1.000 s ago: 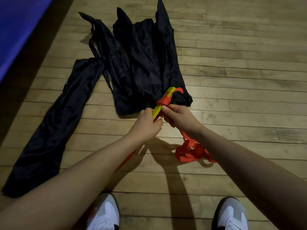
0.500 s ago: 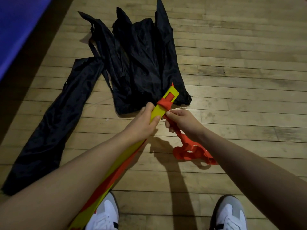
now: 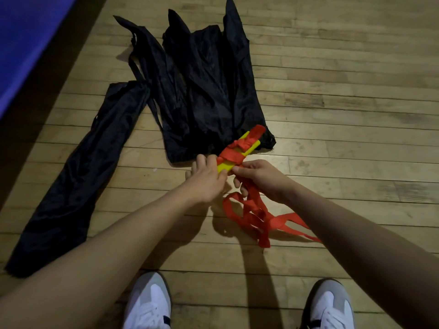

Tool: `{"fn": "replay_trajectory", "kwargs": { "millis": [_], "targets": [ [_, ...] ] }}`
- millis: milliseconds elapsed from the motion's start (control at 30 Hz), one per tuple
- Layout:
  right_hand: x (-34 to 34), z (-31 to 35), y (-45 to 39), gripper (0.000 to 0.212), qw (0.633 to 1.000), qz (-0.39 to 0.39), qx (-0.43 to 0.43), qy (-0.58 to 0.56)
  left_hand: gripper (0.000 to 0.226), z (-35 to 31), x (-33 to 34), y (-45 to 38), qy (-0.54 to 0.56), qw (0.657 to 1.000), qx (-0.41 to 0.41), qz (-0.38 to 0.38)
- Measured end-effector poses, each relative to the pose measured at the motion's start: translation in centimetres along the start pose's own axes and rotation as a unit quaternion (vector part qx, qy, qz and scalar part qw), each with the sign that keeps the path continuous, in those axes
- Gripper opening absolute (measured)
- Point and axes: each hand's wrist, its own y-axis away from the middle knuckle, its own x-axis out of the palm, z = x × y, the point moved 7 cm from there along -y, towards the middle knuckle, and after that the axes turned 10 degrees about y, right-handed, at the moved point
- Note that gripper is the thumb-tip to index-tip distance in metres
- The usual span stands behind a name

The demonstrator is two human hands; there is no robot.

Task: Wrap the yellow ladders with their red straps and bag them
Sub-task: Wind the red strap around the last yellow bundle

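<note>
Wrapping is the step in hand: the person holds a bundle of yellow ladder rungs out over the wooden floor, and the red strap already goes around it in several turns near the far end. The left hand grips the near end of the bundle, its fingers curled around the yellow piece. The right hand pinches the strap just beside the bundle, and more strap passes through its curled fingers. Below this hand the loose part of the strap hangs down in a tangle of loops and lies on the floor, with one end going away under the right forearm.

It seems that much strap is not yet wound, so the wrapping is likely not near its end. The next move probably asks the right hand to bring the strap once more around the bundle with tension, while the left hand keeps the rungs together. The loops could catch on each other.

Beyond the bundle, black bags lie flat on the floor, the nearest one partly under the bundle's far end; a long one lies to the left. A blue mat borders the far left. To the right the floor gives open room. Two shoes stand below the arms.
</note>
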Motion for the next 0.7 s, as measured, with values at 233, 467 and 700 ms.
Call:
{"fn": "replay_trajectory", "kwargs": {
  "millis": [233, 467, 700],
  "targets": [
    [0.2, 0.1, 0.5, 0.029, 0.999, -0.042, -0.031, -0.012, 0.037, -2.4, -2.6, 1.0, -0.062, 0.967, 0.223, -0.104],
    [-0.6, 0.3, 0.0, 0.02, 0.998, -0.061, -0.028, -0.007, 0.02, 0.2, 0.0, 0.0, 0.362, 0.927, 0.023, 0.099],
    [-0.7, 0.5, -0.3, 0.018, 0.998, -0.058, -0.029, -0.019, 0.034, 0.3, -0.3, 0.5, 0.374, 0.917, 0.002, 0.137]
  ]
}}
